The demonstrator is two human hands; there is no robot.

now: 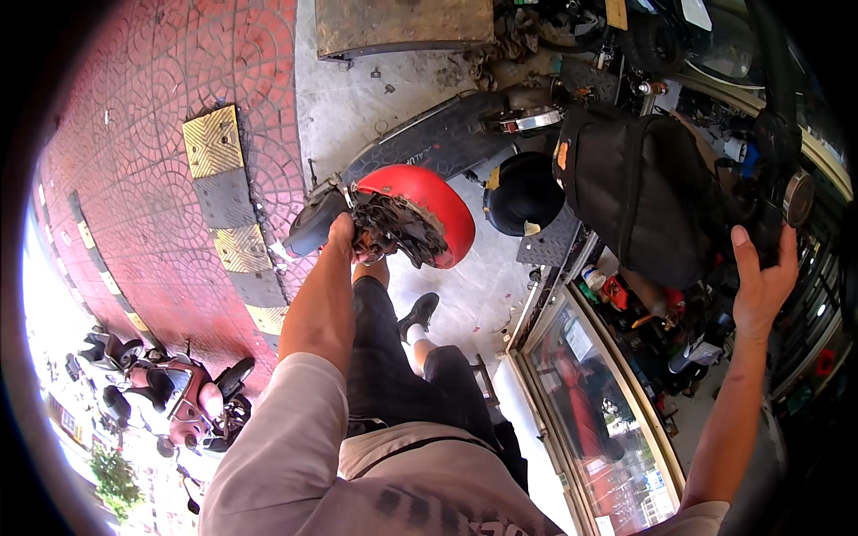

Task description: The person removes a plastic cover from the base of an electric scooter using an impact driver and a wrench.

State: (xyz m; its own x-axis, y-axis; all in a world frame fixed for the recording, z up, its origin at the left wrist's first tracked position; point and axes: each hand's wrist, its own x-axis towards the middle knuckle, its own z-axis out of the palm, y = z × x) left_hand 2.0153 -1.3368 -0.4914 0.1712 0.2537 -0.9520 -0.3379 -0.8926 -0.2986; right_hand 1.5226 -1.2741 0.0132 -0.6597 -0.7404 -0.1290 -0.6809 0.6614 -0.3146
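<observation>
A scooter with a dark, flat deck (429,138) lies across in front of me. My left hand (344,237) is closed around its rear end, between a dark grey curved piece (315,221) and a rounded red part (429,201). Dark, tangled, dirty-looking material shows on the red part's near side; some of my fingers are hidden there. At the far right, my right hand (764,281) reaches to the dark handlebar (776,170), thumb and finger on either side of it. Beside that hand hangs a black bag (639,192). A round black part (523,194) with yellowish patches sits left of the bag.
Yellow-and-black ramp strips (228,205) lie on red paving at the left. A worn wooden board or box (402,27) stands at the top. Glass-fronted metal framing (599,411) and cluttered tools (688,348) are at the right. Parked motorbikes (183,402) stand lower left.
</observation>
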